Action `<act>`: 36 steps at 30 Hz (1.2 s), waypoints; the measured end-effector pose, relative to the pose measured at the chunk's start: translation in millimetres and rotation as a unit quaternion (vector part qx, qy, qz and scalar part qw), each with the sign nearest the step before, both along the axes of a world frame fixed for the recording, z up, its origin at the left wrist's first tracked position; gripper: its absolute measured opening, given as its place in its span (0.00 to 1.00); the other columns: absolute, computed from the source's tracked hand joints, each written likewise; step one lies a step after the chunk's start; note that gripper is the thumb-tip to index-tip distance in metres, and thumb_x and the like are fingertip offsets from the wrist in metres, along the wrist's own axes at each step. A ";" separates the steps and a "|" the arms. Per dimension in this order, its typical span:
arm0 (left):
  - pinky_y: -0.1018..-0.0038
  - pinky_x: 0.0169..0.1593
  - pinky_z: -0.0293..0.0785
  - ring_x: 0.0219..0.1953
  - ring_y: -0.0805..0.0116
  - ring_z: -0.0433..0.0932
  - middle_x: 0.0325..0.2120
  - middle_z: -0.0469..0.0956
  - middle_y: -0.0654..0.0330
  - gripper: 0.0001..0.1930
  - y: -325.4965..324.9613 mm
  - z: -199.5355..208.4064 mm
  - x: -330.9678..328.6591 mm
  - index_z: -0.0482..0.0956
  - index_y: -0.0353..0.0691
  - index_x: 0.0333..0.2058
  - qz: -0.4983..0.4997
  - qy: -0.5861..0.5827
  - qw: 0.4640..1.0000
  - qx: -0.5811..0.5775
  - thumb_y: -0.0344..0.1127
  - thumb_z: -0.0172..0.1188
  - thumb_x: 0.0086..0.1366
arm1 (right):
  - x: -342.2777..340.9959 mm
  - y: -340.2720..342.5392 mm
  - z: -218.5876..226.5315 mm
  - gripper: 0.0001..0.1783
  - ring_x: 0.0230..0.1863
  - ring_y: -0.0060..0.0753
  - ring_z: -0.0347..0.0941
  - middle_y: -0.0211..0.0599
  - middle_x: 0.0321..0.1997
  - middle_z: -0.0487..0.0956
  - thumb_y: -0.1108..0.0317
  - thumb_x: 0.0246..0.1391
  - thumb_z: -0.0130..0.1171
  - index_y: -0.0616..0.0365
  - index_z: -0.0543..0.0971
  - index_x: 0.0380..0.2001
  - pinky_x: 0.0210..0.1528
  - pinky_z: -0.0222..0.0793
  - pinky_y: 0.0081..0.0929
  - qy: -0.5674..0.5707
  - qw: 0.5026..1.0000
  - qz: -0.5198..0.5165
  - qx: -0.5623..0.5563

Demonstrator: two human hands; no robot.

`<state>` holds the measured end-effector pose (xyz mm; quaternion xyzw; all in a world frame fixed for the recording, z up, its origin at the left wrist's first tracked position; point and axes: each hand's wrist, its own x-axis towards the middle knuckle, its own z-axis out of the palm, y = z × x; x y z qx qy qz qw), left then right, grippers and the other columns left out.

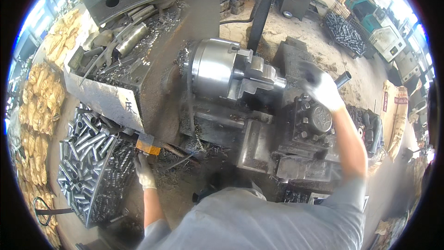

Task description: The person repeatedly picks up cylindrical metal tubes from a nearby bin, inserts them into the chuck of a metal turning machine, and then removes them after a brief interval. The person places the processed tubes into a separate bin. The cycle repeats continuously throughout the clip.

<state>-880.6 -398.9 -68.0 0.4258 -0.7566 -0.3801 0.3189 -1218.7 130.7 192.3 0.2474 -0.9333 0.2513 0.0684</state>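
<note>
My left hand (pixel 144 172), in a pale glove with dark fingertips, is low at the lathe's left front. Its fingers are closed just beneath an orange-and-grey block (pixel 148 146); what they grip is hidden. My right hand (pixel 322 88), also gloved, is raised behind the tool post (pixel 314 119). Its fingers are dark and smeared. A hollow metal tube (pixel 343 79) sticks out beyond its right edge, and whether the hand holds it is unclear. To the left of that hand, the shiny lathe chuck (pixel 215 68) has a short bright workpiece end (pixel 280 83) between its jaws.
A bin (pixel 99 180) heaped with cut tubes stands left of my left hand. Metal bars (pixel 132 39) and shavings lie on the headstock. A dark upright post (pixel 263 14) rises behind the chuck. Brown sacks (pixel 41 95) line the left, and a paper bag (pixel 393 120) stands right.
</note>
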 end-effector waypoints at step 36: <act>0.62 0.43 0.76 0.35 0.64 0.82 0.33 0.86 0.55 0.29 421.9 -125.1 749.4 0.86 0.29 0.36 0.858 0.209 0.456 0.112 0.52 0.48 0.81 | 380.4 -332.7 -302.9 0.17 0.44 0.35 0.88 0.46 0.45 0.90 0.70 0.60 0.69 0.65 0.87 0.51 0.53 0.83 0.32 -0.285 0.756 0.586 0.061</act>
